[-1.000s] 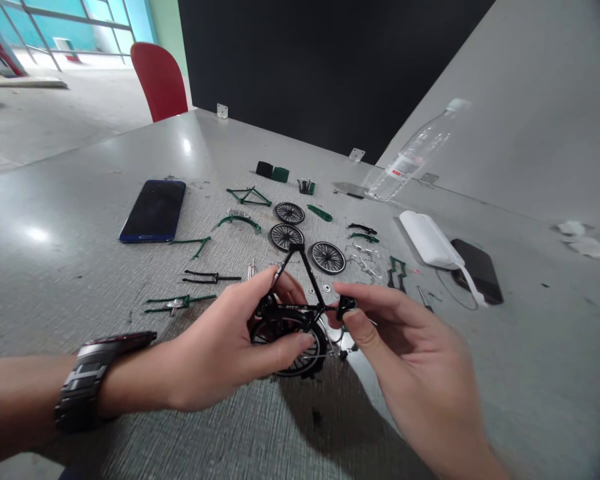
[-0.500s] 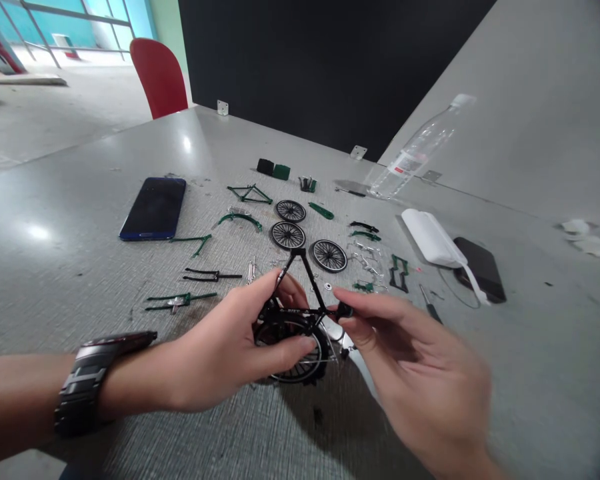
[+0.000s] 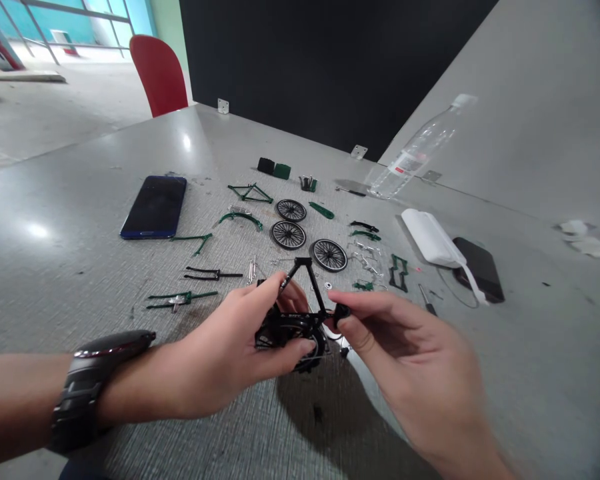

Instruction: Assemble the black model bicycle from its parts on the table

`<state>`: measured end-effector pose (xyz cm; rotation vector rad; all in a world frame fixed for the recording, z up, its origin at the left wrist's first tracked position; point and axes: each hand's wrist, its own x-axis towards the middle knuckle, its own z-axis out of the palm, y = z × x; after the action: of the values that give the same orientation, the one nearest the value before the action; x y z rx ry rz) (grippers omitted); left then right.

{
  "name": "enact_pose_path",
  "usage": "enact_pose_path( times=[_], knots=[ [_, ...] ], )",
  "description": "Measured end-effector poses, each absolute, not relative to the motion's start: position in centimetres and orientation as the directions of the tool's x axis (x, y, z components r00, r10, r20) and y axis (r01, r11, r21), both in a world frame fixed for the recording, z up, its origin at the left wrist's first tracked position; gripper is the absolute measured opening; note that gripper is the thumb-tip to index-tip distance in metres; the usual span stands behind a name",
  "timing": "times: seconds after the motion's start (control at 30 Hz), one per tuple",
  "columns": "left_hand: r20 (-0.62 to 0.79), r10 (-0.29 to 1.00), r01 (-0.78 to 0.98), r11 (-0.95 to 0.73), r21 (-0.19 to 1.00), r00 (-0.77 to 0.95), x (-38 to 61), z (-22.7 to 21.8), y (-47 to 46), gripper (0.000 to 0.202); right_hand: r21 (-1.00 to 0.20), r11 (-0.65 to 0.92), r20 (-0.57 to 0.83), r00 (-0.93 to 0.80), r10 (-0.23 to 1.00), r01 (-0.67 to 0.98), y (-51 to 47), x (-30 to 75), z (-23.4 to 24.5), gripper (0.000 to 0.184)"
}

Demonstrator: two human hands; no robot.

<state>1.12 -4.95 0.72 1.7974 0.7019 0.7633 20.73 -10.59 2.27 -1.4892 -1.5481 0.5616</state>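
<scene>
A partly built black miniature bicycle (image 3: 316, 285) is held tilted above the table, with a spoked wheel (image 3: 310, 364) fitted low on it. My left hand (image 3: 245, 347) is closed around its frame and wheel, thumb lying across the wheel. At the frame's right end sits a small black part (image 3: 341, 313) that looks like a saddle. My right hand (image 3: 415, 360) pinches this part between thumb and forefinger. Fingers cover part of it, so whether it is fully seated cannot be seen. A pale object lies partly hidden beneath the right hand.
Beyond my hands lie loose wheels (image 3: 289, 235), a green frame (image 3: 251, 193), a black fork (image 3: 214, 274), a green fork (image 3: 182, 300) and a screwdriver (image 3: 427, 300). A phone (image 3: 154, 207) rests left; a bottle (image 3: 420, 150), white case (image 3: 433, 238) and dark device (image 3: 479, 270) stand right.
The bicycle has tipped, so its wheel shows narrower and the frame's top corner sits slightly lower. My right hand has shifted a little left, still pinching the black part.
</scene>
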Motion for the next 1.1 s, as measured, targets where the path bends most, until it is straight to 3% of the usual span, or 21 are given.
enact_pose_path(
  times=[0.13, 0.3, 0.5, 0.67, 0.77, 0.83, 0.93, 1.0, 1.1],
  knots=[
    [0.181, 0.740, 0.095, -0.314, 0.945, 0.648, 1.0, 0.8, -4.9, 0.016, -0.702, 0.290, 0.425, 0.057, 0.903, 0.650, -10.7, 20.8, 2.1, 0.019],
    [0.143, 0.765, 0.224, -0.354, 0.908, 0.629, 0.9, 0.3, -5.1, 0.019, -0.796, 0.188, 0.274, 0.066, 0.960, 0.575, -10.7, 20.8, 2.2, 0.011],
    [0.194, 0.751, 0.147, -0.362, 0.921, 0.632, 1.1, 0.4, -5.0, 0.018, -0.765, 0.273, 0.390, 0.084, 0.917, 0.583, -10.8, 20.6, 1.9, 0.017],
    [0.167, 0.755, 0.169, -0.346, 0.923, 0.634, 1.2, 0.7, -4.8, 0.019, -0.843, 0.192, 0.243, 0.038, 0.969, 0.503, -10.2, 21.0, 2.8, 0.011],
    [0.152, 0.801, 0.197, -0.319, 0.927, 0.579, 1.1, 1.0, -4.5, 0.021, -0.751, 0.251, 0.264, -0.070, 0.962, 0.610, -9.4, 23.3, 4.2, 0.021],
    [0.151, 0.836, 0.233, -0.312, 0.921, 0.527, 1.0, 1.2, -4.2, 0.022, -0.598, 0.272, 0.360, -0.051, 0.932, 0.754, -8.9, 25.5, 5.2, 0.020],
    [0.164, 0.861, 0.273, -0.326, 0.905, 0.482, 0.9, 1.2, -3.7, 0.021, -0.334, 0.115, 0.097, -0.087, 0.991, 0.936, -8.3, 28.7, 5.9, 0.020],
    [0.181, 0.872, 0.278, -0.332, 0.901, 0.455, 0.8, 1.2, -3.5, 0.022, -0.279, 0.091, -0.077, -0.117, 0.990, 0.956, -8.1, 30.1, 5.7, 0.020],
    [0.200, 0.892, 0.284, -0.331, 0.900, 0.405, 0.7, 1.0, -3.3, 0.023, -0.273, 0.070, -0.197, -0.127, 0.972, 0.959, -8.1, 30.8, 4.9, 0.019]
  ],
)
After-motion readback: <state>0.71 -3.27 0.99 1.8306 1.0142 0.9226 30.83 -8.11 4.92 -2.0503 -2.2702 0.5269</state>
